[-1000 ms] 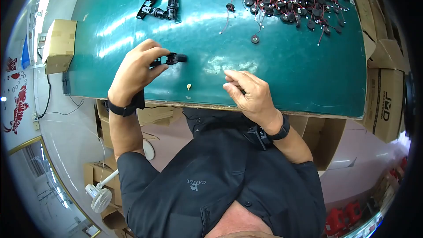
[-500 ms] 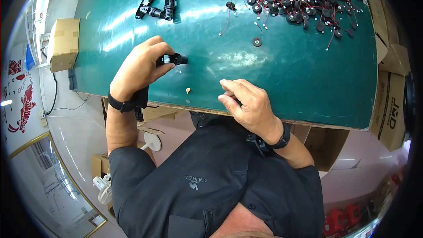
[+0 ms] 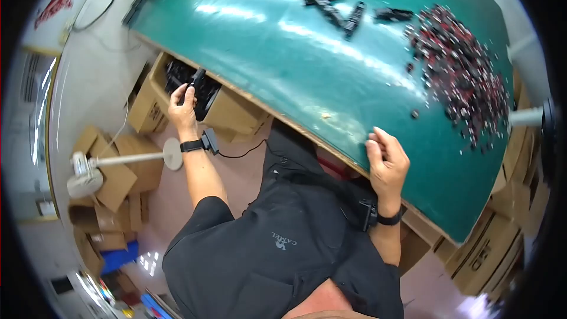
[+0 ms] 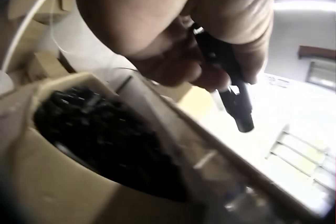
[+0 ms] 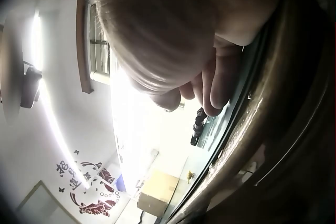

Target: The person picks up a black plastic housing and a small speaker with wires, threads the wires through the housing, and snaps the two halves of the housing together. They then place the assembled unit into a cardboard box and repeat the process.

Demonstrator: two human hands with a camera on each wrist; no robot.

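Note:
My left hand (image 3: 184, 112) pinches a slim black plastic part (image 3: 196, 77) between thumb and fingers. It is over an open cardboard box (image 3: 236, 109) beside the table's front edge, and many black pieces (image 4: 105, 134) fill that box. In the left wrist view, the held part's round end (image 4: 242, 119) points down past the fingertips. My right hand (image 3: 390, 168) hovers at the front edge of the green table (image 3: 283, 82), fingers loosely bent and nothing visible in them.
Several black spring-bodied parts (image 3: 354, 20) lie at the back of the table. To their right spreads a pile of black discs with red wires (image 3: 460, 77). A small yellowish bit (image 3: 325, 116) lies near the front edge. A white fan (image 3: 85, 180) stands at left among cartons.
My left hand has carried the black part off the tabletop, left and down to the box. The head view has turned toward the left. My right hand stays near the table's front edge.

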